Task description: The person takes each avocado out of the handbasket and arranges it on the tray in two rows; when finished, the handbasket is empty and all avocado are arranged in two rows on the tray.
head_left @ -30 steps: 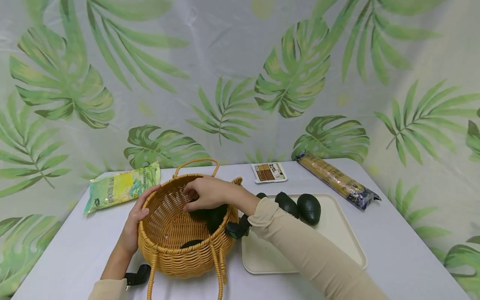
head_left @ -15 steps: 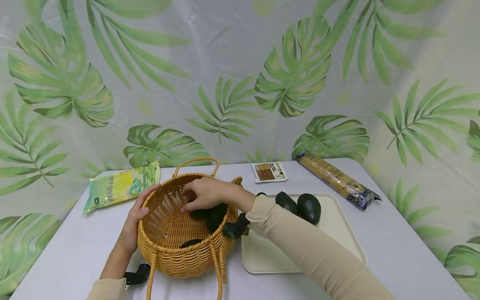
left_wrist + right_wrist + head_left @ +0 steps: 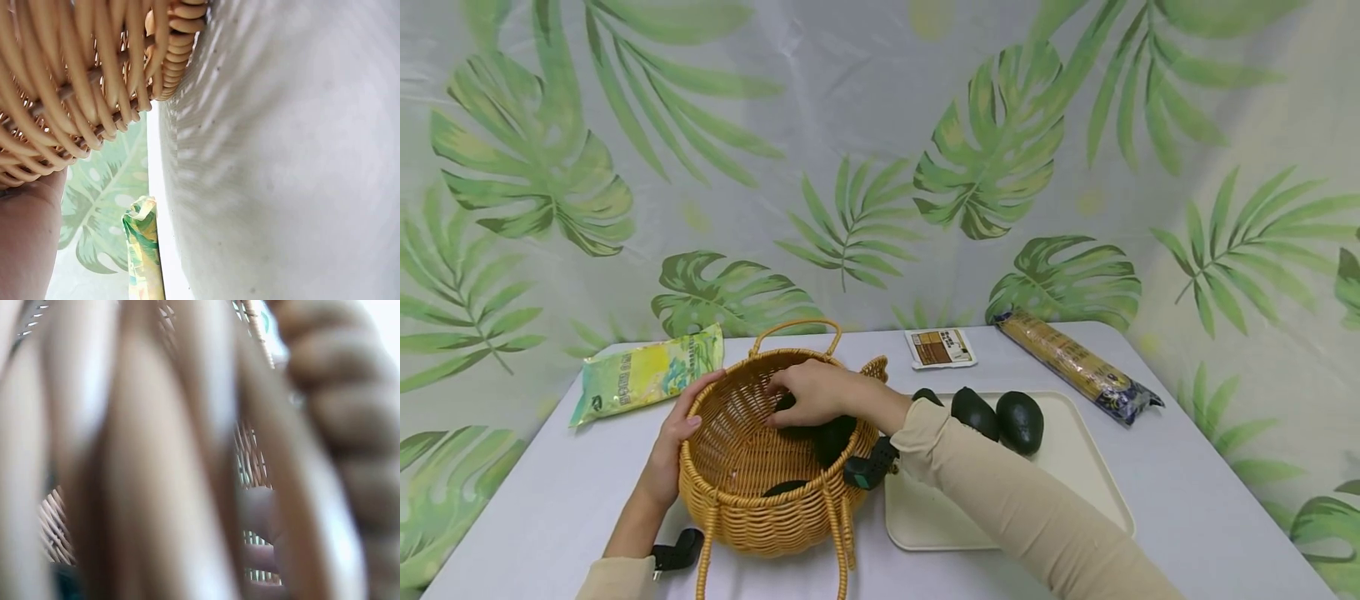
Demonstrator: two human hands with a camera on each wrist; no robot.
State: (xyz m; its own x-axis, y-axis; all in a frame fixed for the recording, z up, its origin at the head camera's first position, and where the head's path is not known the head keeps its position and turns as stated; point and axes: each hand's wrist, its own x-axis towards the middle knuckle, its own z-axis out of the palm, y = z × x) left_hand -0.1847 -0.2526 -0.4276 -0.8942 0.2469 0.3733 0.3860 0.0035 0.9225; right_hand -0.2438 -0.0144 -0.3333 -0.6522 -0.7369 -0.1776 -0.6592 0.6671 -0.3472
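A round wicker basket (image 3: pixel 760 529) with tall loop handles stands at the left centre of the table. My left hand (image 3: pixel 668 446) grips its left rim, thumb over the edge. Reaching over the right rim, my right hand (image 3: pixel 820 393) is down inside, its thumb and fingers curled about a dark green avocado (image 3: pixel 786 403) that they partly hide. More avocados lie in the basket: one avocado (image 3: pixel 832 442) by the right wall, another avocado (image 3: pixel 784 488) near the front. In the right wrist view, blurred wicker covers most of the scene, with fingers (image 3: pixel 259 512) behind it.
A cream tray (image 3: pixel 1105 467) to the right bears dark avocados (image 3: pixel 1019 422) along its back. Behind are a green-yellow bag (image 3: pixel 643 377), a small white-brown packet (image 3: pixel 942 347) and a long noodle-like pack (image 3: pixel 1075 362). A leaf-print curtain (image 3: pixel 865 125) hangs behind the table.
My right hand stays in the basket, its grasp slightly wider, with more of the avocado showing between thumb and fingers. My left hand stays on the rim. The head view shifts slightly.
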